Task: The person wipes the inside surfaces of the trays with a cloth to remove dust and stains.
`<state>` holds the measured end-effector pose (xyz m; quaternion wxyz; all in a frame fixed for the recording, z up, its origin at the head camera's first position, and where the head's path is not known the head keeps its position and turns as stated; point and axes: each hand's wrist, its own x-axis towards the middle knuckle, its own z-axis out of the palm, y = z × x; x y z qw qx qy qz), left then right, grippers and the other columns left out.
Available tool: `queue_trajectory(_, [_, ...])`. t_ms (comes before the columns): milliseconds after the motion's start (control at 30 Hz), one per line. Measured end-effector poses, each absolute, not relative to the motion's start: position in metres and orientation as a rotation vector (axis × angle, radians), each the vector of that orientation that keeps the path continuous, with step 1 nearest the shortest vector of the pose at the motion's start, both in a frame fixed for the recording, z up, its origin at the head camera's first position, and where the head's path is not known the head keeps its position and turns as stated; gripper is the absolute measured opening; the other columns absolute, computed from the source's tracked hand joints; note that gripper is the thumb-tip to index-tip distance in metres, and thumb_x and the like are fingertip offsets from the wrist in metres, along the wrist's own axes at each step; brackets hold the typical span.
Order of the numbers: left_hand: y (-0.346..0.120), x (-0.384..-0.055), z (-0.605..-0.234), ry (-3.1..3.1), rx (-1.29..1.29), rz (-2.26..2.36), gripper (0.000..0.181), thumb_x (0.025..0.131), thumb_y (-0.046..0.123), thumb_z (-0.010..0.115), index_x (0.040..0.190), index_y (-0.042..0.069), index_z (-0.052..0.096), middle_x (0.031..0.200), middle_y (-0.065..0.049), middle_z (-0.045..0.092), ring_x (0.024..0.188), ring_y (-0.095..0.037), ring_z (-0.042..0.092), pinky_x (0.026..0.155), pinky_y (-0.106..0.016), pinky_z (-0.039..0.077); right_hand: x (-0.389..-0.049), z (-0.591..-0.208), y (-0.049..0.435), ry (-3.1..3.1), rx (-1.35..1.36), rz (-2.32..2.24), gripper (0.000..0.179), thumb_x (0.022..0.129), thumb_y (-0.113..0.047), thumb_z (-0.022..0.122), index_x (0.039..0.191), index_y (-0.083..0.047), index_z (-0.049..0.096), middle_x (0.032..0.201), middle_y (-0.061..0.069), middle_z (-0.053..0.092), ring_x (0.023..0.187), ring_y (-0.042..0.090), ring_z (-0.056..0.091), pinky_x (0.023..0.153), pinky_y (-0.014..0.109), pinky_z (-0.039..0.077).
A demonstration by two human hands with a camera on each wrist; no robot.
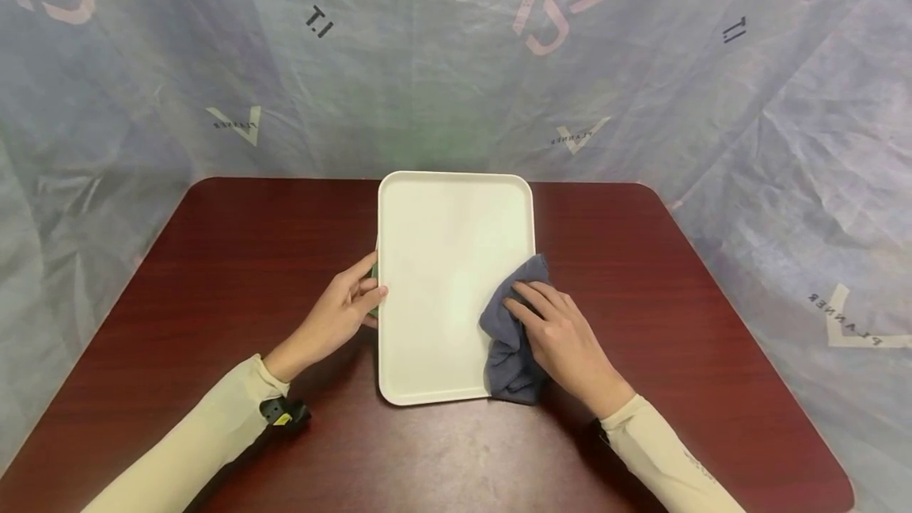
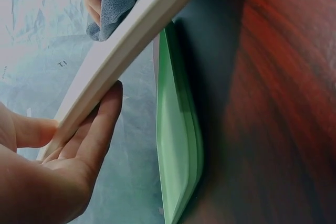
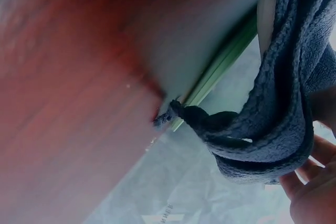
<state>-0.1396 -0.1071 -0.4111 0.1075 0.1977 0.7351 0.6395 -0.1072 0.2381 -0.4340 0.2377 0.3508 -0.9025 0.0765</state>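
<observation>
A white rectangular tray [image 1: 438,275] is held up at a tilt over the table, its flat inside in full sight in the head view. My left hand [image 1: 331,319] grips its left rim, thumb on the upper side and fingers underneath. On the tray's right side, near the lower corner, lies a bunched grey-blue cloth [image 1: 507,339]. My right hand [image 1: 570,339] holds this cloth against the tray, fingers bent over it, and a loose end hangs past the rim. Below the white tray, green trays [image 2: 178,140] appear stacked on the table; the head view shows only a sliver of them.
The dark red wooden table [image 1: 271,260] has rounded corners and extends to both sides of the trays. Grey printed sheeting [image 1: 427,62] hangs behind it and along both sides. A black band [image 1: 283,412] is around the left wrist.
</observation>
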Motion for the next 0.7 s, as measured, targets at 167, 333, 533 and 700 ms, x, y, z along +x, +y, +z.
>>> queue_trajectory(167, [-0.107,-0.139,-0.410,2.186,0.587,1.883,0.058,0.104,0.003,0.048,0.157,0.008,0.026,0.121,-0.026,0.065,0.096,-0.029,0.071,0.067,-0.041,0.059,-0.101,-0.435,0.239,-2.474,0.972,0.197,0.044,0.085,0.008,0.064,0.126,-0.006,0.066,0.139,0.015,0.056,0.129,0.032,0.048,0.092,0.048,0.047])
queue_trajectory(333, [-0.108,-0.138,-0.408,2.207,0.578,1.866,0.058,0.104,0.003,0.048,0.157,0.006,0.025,0.122,-0.025,0.065,0.096,-0.029,0.071,0.067,-0.040,0.059,-0.097,-0.435,0.238,-2.487,0.989,0.187,0.044,0.085,0.008,0.065,0.126,-0.006,0.067,0.138,0.016,0.056,0.129,0.033,0.048,0.093,0.048,0.047])
queue_trajectory(533, [-0.108,-0.138,-0.408,2.194,0.581,1.862,0.059,0.105,0.004,0.048,0.158,0.005,0.022,0.124,-0.026,0.064,0.098,-0.030,0.070,0.068,-0.039,0.059,-0.098,-0.432,0.230,-2.470,1.056,0.165,0.039,0.085,0.010,0.062,0.122,-0.002,0.068,0.132,0.020,0.057,0.124,0.035,0.051,0.099,0.047,0.046])
queue_trajectory(700, [-0.107,-0.138,-0.406,2.182,0.584,1.869,0.059,0.105,0.004,0.048,0.157,0.004,0.022,0.123,-0.026,0.064,0.097,-0.030,0.070,0.067,-0.040,0.059,-0.100,-0.429,0.217,-2.462,1.129,0.177,0.038,0.086,0.010,0.058,0.120,-0.002,0.068,0.127,0.020,0.057,0.121,0.034,0.051,0.102,0.044,0.044])
